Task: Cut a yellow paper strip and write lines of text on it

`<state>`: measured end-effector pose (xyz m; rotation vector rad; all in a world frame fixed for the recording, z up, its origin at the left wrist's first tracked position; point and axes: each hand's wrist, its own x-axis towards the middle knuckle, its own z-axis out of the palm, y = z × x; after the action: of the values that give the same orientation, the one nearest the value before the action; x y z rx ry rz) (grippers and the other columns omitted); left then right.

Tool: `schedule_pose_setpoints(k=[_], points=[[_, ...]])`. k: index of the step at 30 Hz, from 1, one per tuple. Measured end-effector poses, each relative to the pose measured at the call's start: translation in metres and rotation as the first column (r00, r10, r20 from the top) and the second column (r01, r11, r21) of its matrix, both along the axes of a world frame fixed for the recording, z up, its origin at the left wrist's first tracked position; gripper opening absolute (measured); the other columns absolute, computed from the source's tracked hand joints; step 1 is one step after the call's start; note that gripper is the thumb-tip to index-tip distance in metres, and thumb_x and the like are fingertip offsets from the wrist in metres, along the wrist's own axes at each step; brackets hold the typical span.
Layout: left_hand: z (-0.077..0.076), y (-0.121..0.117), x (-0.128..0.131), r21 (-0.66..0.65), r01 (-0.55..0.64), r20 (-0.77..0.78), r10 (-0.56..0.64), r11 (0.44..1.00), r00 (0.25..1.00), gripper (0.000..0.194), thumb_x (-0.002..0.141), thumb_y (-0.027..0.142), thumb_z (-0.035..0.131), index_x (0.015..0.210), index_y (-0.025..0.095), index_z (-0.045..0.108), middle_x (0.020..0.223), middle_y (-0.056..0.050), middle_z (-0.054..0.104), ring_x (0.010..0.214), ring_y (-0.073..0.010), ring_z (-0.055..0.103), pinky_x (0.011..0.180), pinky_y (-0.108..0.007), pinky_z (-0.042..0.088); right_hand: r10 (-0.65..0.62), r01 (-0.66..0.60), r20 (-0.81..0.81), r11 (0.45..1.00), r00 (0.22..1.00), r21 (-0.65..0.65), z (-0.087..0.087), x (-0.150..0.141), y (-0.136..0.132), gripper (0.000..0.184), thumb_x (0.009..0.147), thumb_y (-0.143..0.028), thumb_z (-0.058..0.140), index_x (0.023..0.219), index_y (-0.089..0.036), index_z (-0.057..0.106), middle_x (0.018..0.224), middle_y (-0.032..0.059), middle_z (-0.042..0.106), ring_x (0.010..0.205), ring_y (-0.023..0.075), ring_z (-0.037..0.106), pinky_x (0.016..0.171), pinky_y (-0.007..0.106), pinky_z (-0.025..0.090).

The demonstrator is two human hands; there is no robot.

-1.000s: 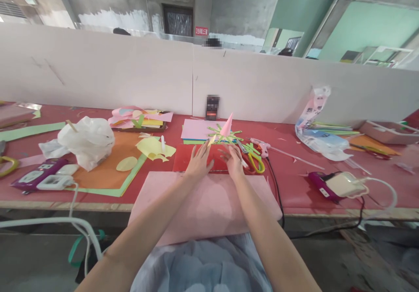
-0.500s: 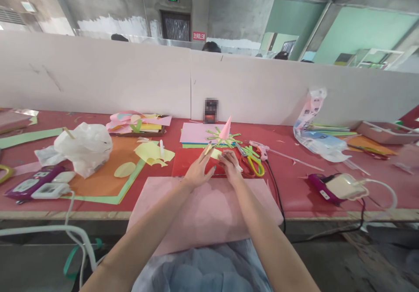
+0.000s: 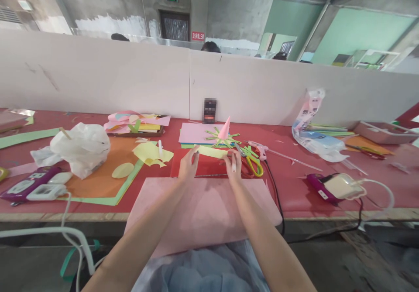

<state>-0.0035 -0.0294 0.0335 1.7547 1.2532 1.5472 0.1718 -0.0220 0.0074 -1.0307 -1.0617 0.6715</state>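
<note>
A pale yellow paper strip (image 3: 212, 152) is stretched level between my two hands, above a red sheet (image 3: 209, 165). My left hand (image 3: 189, 163) is closed on its left end. My right hand (image 3: 233, 163) pinches the right end, and a slim white stick-like thing (image 3: 233, 166) also sits in its fingers. Just behind the strip stands a pink paper cone (image 3: 224, 130) on a ring of green paper strips (image 3: 220, 140). Scissors with yellow and red handles (image 3: 254, 167) lie right beside my right hand.
A pink glue gun (image 3: 260, 149) lies at right, its black cord running off the table edge. Purple power strips (image 3: 32, 183) sit on both sides. Left are a white plastic bag (image 3: 81, 148), yellow paper scraps (image 3: 150, 154) and orange paper (image 3: 98, 187). A pink pad (image 3: 203, 213) lies in front.
My hands were close together with the yellow paper bunched between them. They have drawn apart, my left hand moving left, and the strip now shows at full length.
</note>
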Motion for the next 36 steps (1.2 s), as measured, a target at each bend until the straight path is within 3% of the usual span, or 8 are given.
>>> schedule_pose_setpoints(k=[4, 7, 9, 13, 15, 19, 31, 36], points=[[-0.003, 0.001, -0.003, -0.026, -0.028, -0.061, 0.026, 0.999, 0.998, 0.028, 0.088, 0.035, 0.041, 0.102, 0.026, 0.064, 0.094, -0.002, 0.068, 0.085, -0.0198, 0.063, 0.079, -0.028, 0.045, -0.17, 0.175, 0.187, 0.984, 0.968, -0.01, -0.001, 0.008, -0.002, 0.028, 0.073, -0.032, 0.053, 0.097, -0.022, 0.044, 0.084, 0.0046, 0.059, 0.058, 0.0172, 0.06, 0.055, 0.032, 0.05], [-0.006, 0.0, -0.005, -0.1, -0.046, -0.136, 0.032, 0.994, 0.99, 0.03, 0.088, 0.037, 0.039, 0.103, 0.027, 0.063, 0.068, -0.001, 0.065, 0.061, -0.0183, 0.06, 0.064, -0.027, 0.045, -0.328, 0.357, 0.363, 0.934, 0.872, -0.014, 0.004, 0.012, -0.007, 0.023, 0.072, -0.025, 0.048, 0.095, -0.021, 0.047, 0.077, 0.003, 0.059, 0.056, 0.0165, 0.056, 0.059, 0.03, 0.047], [-0.009, 0.001, -0.005, -0.093, -0.07, -0.159, 0.055, 0.993, 0.986, 0.027, 0.087, 0.036, 0.041, 0.101, 0.028, 0.063, 0.066, 0.0, 0.063, 0.062, -0.0186, 0.059, 0.064, -0.027, 0.044, -0.365, 0.413, 0.452, 0.911, 0.814, -0.008, 0.007, 0.013, -0.009, 0.022, 0.071, -0.023, 0.046, 0.093, -0.02, 0.048, 0.069, 0.0011, 0.057, 0.055, 0.017, 0.055, 0.06, 0.029, 0.045], [-0.02, 0.011, -0.005, 0.007, -0.109, -0.287, 0.106, 0.994, 0.952, 0.021, 0.085, 0.026, 0.044, 0.091, 0.025, 0.065, 0.093, -0.005, 0.062, 0.09, -0.0211, 0.058, 0.082, -0.033, 0.044, -0.364, 0.447, 0.533, 0.894, 0.764, -0.03, 0.006, 0.019, -0.008, 0.022, 0.068, -0.022, 0.048, 0.09, -0.02, 0.05, 0.059, -0.0009, 0.054, 0.056, 0.0189, 0.054, 0.059, 0.028, 0.043], [-0.026, 0.018, -0.006, -0.003, -0.115, -0.355, 0.107, 0.993, 0.929, 0.018, 0.083, 0.024, 0.048, 0.092, 0.025, 0.064, 0.102, -0.005, 0.059, 0.098, -0.0217, 0.056, 0.089, -0.036, 0.043, -0.379, 0.469, 0.539, 0.882, 0.752, -0.034, 0.004, 0.023, -0.005, 0.022, 0.067, -0.022, 0.048, 0.089, -0.021, 0.051, 0.057, -0.0013, 0.053, 0.057, 0.0198, 0.054, 0.06, 0.029, 0.043], [-0.035, 0.024, -0.006, -0.008, -0.017, -0.445, 0.012, 1.0, 0.895, 0.021, 0.078, 0.026, 0.057, 0.097, 0.024, 0.063, 0.12, -0.007, 0.052, 0.113, -0.0243, 0.049, 0.098, -0.042, 0.038, -0.385, 0.483, 0.544, 0.875, 0.746, -0.044, 0.001, 0.029, -0.001, 0.023, 0.065, -0.022, 0.048, 0.088, -0.02, 0.052, 0.058, -0.0006, 0.053, 0.059, 0.02, 0.055, 0.061, 0.029, 0.043], [-0.031, 0.02, -0.005, -0.086, 0.04, -0.534, -0.08, 0.995, 0.842, 0.024, 0.074, 0.029, 0.06, 0.097, 0.024, 0.062, 0.126, -0.008, 0.05, 0.12, -0.0273, 0.043, 0.101, -0.046, 0.033, -0.296, 0.421, 0.555, 0.9, 0.778, -0.111, -0.002, 0.03, 0.0, 0.024, 0.065, -0.024, 0.049, 0.089, -0.021, 0.053, 0.061, -0.0009, 0.055, 0.056, 0.0192, 0.055, 0.059, 0.029, 0.043], [-0.031, 0.02, -0.006, -0.112, 0.026, -0.538, -0.083, 0.993, 0.839, 0.021, 0.074, 0.031, 0.061, 0.093, 0.023, 0.062, 0.128, -0.007, 0.048, 0.122, -0.0274, 0.041, 0.103, -0.045, 0.032, -0.316, 0.444, 0.606, 0.893, 0.73, -0.069, -0.002, 0.028, -0.001, 0.024, 0.065, -0.022, 0.049, 0.089, -0.02, 0.053, 0.067, 0.0015, 0.057, 0.065, 0.0206, 0.057, 0.065, 0.031, 0.045]])
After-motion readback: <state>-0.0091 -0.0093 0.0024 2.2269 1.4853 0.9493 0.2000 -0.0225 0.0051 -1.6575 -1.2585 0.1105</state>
